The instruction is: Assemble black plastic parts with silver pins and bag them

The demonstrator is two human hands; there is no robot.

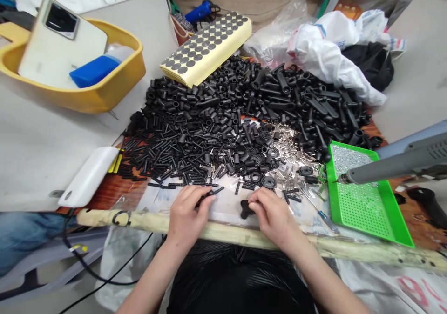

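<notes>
My left hand (190, 211) is closed at the near edge of the work surface, its fingers round a small dark part that is mostly hidden. My right hand (270, 211) pinches a black plastic part (245, 209) lying over the pale sheet (225, 202). The two hands are apart. Beyond them spreads a pile of short ribbed black rods (167, 149), with black round parts (268, 182) and thin metal pieces (289, 151) to its right.
A green tray (391, 211) of small metal bits stands at right, with a grey power screwdriver (394, 160) over it. A small screwdriver (323, 215) lies left of the tray. Black handles (321, 102) and a yellow sticker stack (209, 49) lie behind; a yellow bin (104, 95) hangs upper left.
</notes>
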